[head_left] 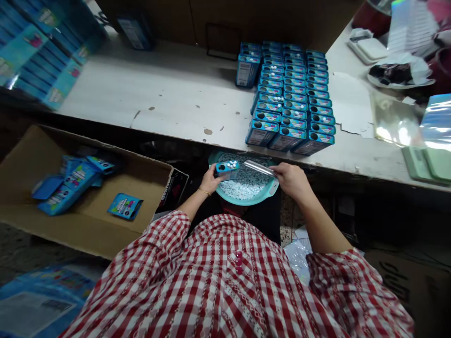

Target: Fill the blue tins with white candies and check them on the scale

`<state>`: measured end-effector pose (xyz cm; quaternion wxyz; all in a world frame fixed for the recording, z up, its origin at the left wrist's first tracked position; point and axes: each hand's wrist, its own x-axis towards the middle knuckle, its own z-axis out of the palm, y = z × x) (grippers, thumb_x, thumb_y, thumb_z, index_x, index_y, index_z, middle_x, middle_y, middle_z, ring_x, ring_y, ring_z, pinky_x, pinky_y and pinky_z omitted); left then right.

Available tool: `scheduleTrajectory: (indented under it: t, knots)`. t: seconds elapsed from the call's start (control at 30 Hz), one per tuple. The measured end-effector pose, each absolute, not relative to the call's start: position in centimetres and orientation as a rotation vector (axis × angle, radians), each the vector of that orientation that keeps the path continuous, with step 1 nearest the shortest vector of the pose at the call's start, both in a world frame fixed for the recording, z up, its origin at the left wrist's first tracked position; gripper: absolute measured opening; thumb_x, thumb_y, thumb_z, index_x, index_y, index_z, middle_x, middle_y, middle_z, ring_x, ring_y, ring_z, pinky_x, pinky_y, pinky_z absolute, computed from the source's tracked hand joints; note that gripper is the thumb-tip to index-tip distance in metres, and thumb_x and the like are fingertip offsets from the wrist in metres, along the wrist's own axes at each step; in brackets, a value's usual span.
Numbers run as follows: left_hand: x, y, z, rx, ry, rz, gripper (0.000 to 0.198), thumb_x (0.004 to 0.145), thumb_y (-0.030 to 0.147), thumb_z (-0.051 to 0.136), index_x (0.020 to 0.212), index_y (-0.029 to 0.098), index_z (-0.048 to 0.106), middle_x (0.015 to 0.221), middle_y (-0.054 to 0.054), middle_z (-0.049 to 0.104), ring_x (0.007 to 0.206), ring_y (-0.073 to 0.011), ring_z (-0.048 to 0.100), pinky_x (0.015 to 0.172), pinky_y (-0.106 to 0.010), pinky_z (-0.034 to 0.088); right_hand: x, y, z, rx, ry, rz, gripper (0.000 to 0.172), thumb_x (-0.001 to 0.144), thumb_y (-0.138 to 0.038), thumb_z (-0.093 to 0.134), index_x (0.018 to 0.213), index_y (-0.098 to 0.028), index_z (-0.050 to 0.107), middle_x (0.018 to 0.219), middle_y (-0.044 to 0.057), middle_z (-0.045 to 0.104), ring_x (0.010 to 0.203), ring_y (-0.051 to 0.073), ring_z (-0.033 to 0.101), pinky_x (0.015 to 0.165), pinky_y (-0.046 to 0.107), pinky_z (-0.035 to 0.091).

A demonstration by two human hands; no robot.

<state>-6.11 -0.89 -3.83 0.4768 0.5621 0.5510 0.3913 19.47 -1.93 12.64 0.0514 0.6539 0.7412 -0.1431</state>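
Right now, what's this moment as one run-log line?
left hand: grip on blue box, white pellets on top | right hand: grip on metal tool | teal basin: loose pellets inside, below box and tool

On the white table (179, 89), a pale green case (439, 164) sits by the near edge, toward the right, with clear plastic (392, 112) behind it. Farther back lie a white bag (421, 70) and a dark red tub (369, 19). A thin dark frame (223, 57) stands along the far edge.
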Motion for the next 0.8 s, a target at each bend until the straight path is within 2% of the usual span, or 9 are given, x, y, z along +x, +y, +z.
scheduleTrajectory:
  t: [0.2, 0.33, 0.57, 0.8]
  knots:
    - [-3.8, -1.0, -5.4, 1.201, 1.127, 0.866, 0.039, 0.056, 0.019, 0.071, 0.091, 0.016, 0.055, 0.088, -0.002, 0.061, 0.087, -0.0178, 0.058, 0.088, -0.034, 0.043, 21.3, -3.1, 9.7, 2.143, 2.161, -0.573, 0.034, 0.086, -0.021, 0.043, 0.107, -0.030, 0.068, 0.103, 0.001, 0.067, 0.095, 0.018, 0.060, 0.076, 0.024, 0.041]
    - [-2.9, -1.2, -6.3, 1.060, 1.141, 0.961, 0.044, 0.055, 0.018, 0.071, 0.095, 0.017, 0.052, 0.087, -0.001, 0.060, 0.085, -0.0160, 0.058, 0.086, -0.032, 0.044, 20.8, -3.9, 9.4, 2.188, 2.141, -0.513, 0.035, 0.087, -0.021, 0.043, 0.111, -0.031, 0.066, 0.102, 0.001, 0.067, 0.093, 0.017, 0.059, 0.071, 0.022, 0.041]
    - [-1.5, -1.0, -6.2, 1.122, 1.219, 1.009, 0.046, 0.055, 0.016, 0.070, 0.097, 0.018, 0.051, 0.083, 0.001, 0.059, 0.078, -0.0137, 0.057, 0.079, -0.030, 0.045, 17.1, -5.4, 10.6, 1.913, 2.208, -0.216, 0.037, 0.091, -0.020, 0.037, 0.120, -0.029, 0.058, 0.103, 0.006, 0.061, 0.091, 0.017, 0.055, 0.056, 0.022, 0.036]
    - [-2.2, -0.7, -5.3, 1.262, 1.299, 0.964, 0.041, 0.057, 0.015, 0.067, 0.095, 0.017, 0.053, 0.085, 0.000, 0.058, 0.079, -0.0154, 0.057, 0.078, -0.030, 0.046, 15.6, -5.0, 11.8, 1.788, 2.276, -0.188, 0.037, 0.092, -0.018, 0.034, 0.119, -0.026, 0.057, 0.103, 0.007, 0.061, 0.090, 0.017, 0.053, 0.058, 0.022, 0.035]
